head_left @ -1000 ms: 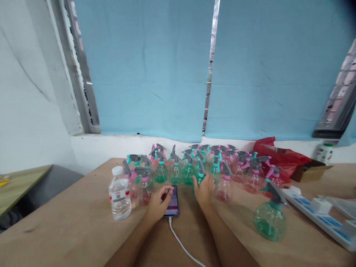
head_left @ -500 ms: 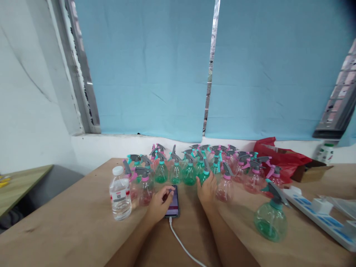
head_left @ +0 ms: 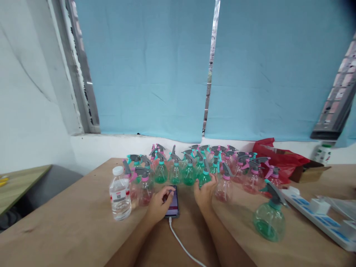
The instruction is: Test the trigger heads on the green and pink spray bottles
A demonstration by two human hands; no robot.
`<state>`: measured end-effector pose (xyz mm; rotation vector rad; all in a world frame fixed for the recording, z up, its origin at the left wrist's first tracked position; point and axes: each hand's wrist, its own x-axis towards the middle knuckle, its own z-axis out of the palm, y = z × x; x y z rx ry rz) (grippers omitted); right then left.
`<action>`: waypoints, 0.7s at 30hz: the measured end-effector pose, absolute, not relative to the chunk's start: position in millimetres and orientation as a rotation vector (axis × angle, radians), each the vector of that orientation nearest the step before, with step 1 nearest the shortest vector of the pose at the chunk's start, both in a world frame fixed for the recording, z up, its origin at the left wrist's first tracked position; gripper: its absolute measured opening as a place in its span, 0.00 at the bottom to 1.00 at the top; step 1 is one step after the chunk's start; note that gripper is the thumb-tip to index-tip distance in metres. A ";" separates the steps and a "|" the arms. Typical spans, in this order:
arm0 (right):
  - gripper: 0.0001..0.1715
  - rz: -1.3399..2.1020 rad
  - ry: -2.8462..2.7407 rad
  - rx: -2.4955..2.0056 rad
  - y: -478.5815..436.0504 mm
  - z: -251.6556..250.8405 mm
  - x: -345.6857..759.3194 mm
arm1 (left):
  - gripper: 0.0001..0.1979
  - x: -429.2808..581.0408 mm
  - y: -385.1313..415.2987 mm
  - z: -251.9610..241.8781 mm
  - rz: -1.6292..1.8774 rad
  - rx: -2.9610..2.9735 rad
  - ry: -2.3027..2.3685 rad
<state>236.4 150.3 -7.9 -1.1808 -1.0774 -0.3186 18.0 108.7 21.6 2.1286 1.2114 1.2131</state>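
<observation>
My left hand (head_left: 159,204) rests over the left edge of a smartphone (head_left: 174,202) lying on the table with its screen lit. Its fingers are bent, with a gap between thumb and forefinger, and it holds nothing. A white charging cable (head_left: 179,241) runs from the phone toward me. My right hand (head_left: 204,194) is cupped just in front of a green spray bottle (head_left: 205,178) with a grey trigger. Thumb and fingers are spread on either side of the bottle's base; whether they touch it is unclear. A pink-collared spray bottle (head_left: 224,189) stands right of that hand.
Several green and pink spray bottles (head_left: 189,174) crowd the back. A clear water bottle (head_left: 120,196) stands left. To the right are a lone green spray bottle (head_left: 269,220), a white power strip (head_left: 314,217), a red plastic bag (head_left: 278,157) and a cardboard box (head_left: 311,172).
My right hand has drawn back slightly toward me from the green spray bottle, and its fingers have loosened. My left hand stays at the phone.
</observation>
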 end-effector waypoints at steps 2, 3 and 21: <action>0.30 -0.327 -1.063 -1.079 141.9 1.1 232.8 | 0.17 17.3 109.0 21.2 1.218 2.136 1.220; 0.29 -0.342 -1.075 -1.023 137.5 5.5 232.2 | 0.17 17.1 109.1 21.0 1.221 2.142 1.220; 0.31 0.147 -1.528 -1.231 172.2 -14.8 209.8 | 0.15 21.2 102.5 27.2 1.203 2.191 1.170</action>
